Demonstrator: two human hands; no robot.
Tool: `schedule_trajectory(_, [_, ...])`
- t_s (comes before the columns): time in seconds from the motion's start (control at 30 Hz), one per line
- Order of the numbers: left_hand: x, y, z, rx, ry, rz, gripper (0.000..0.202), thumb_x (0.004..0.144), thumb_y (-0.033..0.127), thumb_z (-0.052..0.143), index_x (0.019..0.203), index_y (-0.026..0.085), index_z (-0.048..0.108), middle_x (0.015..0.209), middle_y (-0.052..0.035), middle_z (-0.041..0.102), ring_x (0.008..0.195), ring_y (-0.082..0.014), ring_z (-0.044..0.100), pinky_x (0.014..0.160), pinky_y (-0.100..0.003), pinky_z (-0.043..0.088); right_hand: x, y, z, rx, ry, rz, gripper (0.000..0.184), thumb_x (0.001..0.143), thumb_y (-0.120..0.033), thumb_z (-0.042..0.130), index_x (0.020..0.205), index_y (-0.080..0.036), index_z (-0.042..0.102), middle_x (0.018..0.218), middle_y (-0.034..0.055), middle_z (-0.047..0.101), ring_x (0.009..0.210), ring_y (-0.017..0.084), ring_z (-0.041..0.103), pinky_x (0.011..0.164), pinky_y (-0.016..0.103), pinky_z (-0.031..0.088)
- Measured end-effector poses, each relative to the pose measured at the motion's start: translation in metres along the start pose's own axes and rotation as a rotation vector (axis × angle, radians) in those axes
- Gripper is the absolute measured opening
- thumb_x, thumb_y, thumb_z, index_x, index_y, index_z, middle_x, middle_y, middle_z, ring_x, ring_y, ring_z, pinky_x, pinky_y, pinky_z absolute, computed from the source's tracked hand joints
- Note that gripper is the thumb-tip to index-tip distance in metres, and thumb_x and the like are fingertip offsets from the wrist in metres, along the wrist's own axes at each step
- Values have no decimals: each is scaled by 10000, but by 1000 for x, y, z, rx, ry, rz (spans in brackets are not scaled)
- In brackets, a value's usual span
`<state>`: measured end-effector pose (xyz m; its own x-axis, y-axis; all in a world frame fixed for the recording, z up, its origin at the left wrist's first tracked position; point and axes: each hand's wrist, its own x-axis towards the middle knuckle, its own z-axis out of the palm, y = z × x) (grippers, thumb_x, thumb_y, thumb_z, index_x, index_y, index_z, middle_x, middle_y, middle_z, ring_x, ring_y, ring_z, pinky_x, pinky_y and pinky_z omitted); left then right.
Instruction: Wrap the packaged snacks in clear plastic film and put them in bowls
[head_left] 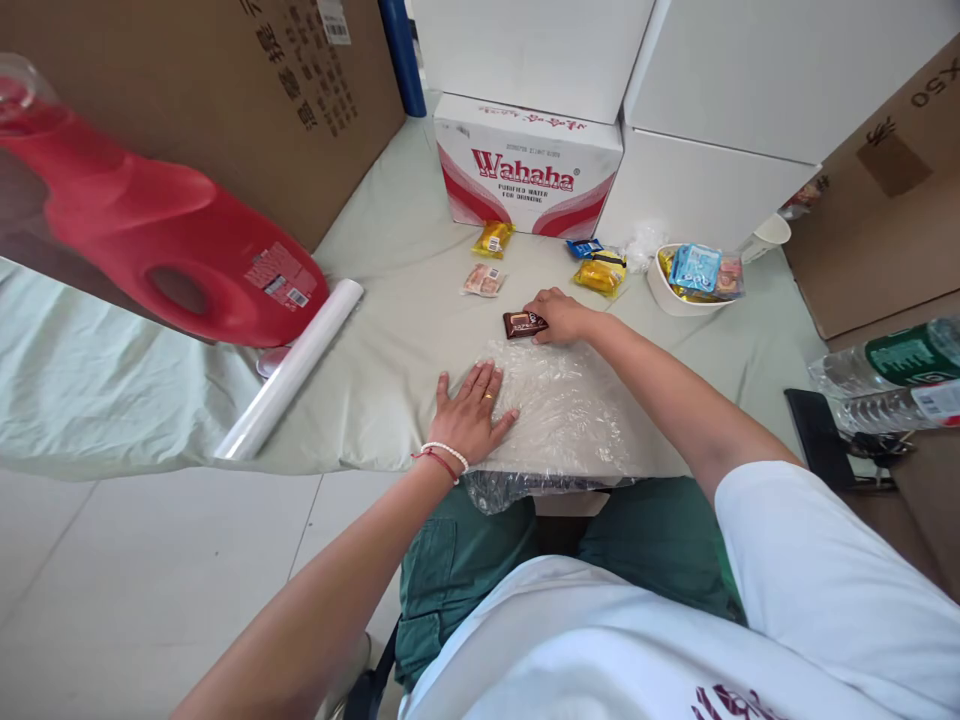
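Observation:
A sheet of clear plastic wrap (562, 415) lies spread on the pale green cloth (390, 300) in front of me, its near edge hanging over the table. My left hand (471, 410) lies flat with fingers spread on the sheet's left edge. My right hand (559, 315) is closed on a small brown snack packet (523, 323) at the sheet's far edge.
A roll of wrap (289, 370) lies to the left beside a big red jug (165, 240). Behind are loose snack packets (493, 239), a white bowl (679, 295) of snacks, a Wahaha carton (525, 165), white boxes and cardboard. Water bottles (892, 375) stand at the right.

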<state>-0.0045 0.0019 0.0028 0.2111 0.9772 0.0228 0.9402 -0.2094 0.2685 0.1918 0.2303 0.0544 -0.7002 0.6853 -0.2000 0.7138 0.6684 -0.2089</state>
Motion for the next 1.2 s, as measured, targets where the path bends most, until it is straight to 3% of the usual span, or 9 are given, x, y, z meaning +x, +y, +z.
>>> schedule_trajectory(0.13, [1,1,0,5,-7,-18,773,1043,574,355,1699,179,250,1747,-161,275,1622,-330,284,1308,-670,-9,-16,-2,7,-22,0,121,556,874,-355,740,1389,-168,644,1334,196,591,1217,377,499,993,449,431])
schedule_trajectory(0.27, [2,2,1,1,-16,-32,794,1037,587,355,1703,175,230,1755,-160,254,1626,-333,272,1309,-663,-16,-48,5,0,65,182,244,538,889,-372,723,1365,-134,645,1273,187,595,1162,360,517,991,437,424])
schedule_trajectory(0.37, [2,2,1,-1,-16,-27,772,1040,577,346,1699,185,252,1758,-153,248,1627,-331,270,1309,-660,-20,-81,-7,-4,151,266,135,580,895,-402,715,1397,-126,625,1230,165,605,1136,350,533,1014,435,416])
schedule_trajectory(0.5, [2,1,-1,-4,-23,-23,703,1061,492,281,1691,181,277,1753,-149,268,1629,-318,271,1304,-673,13,-118,-46,11,165,124,-130,572,884,-373,737,1405,-161,635,1246,155,625,1180,350,529,1035,436,414])
schedule_trajectory(0.63, [2,1,-2,9,-35,-41,670,1065,412,219,1688,173,284,1751,-135,277,1630,-295,273,1301,-676,47,-133,-68,39,98,29,-128,504,888,-326,744,1364,-180,667,1260,167,631,1230,363,498,1040,465,412])
schedule_trajectory(0.77, [3,3,-2,37,-51,-56,669,1056,393,238,1691,188,279,1755,-124,271,1632,-284,266,1304,-671,54,-139,-70,55,107,36,-66,516,895,-351,764,1373,-187,664,1272,170,623,1242,360,490,1048,473,408])
schedule_trajectory(1.0, [4,4,-3,56,-56,-69,678,1056,406,232,1694,181,265,1754,-130,269,1635,-291,260,1299,-680,92,-147,-71,64,163,128,-59,599,916,-391,757,1450,-162,612,1343,196,595,1301,377,469,1118,541,391])
schedule_trajectory(1.1, [3,3,-4,68,-58,-71,674,1063,434,221,1696,209,268,1766,-106,243,1634,-288,267,1304,-669,117,-171,-65,70,300,260,-158,618,974,-482,686,1496,-173,567,1401,197,568,1326,358,478,1142,553,412])
schedule_trajectory(1.2, [3,-1,-3,47,-55,-67,653,1070,443,208,1687,246,299,1776,-86,220,1630,-276,279,1311,-653,126,-213,-62,83,399,355,-292,659,992,-562,649,1536,-217,515,1475,179,531,1371,325,478,1168,540,430])
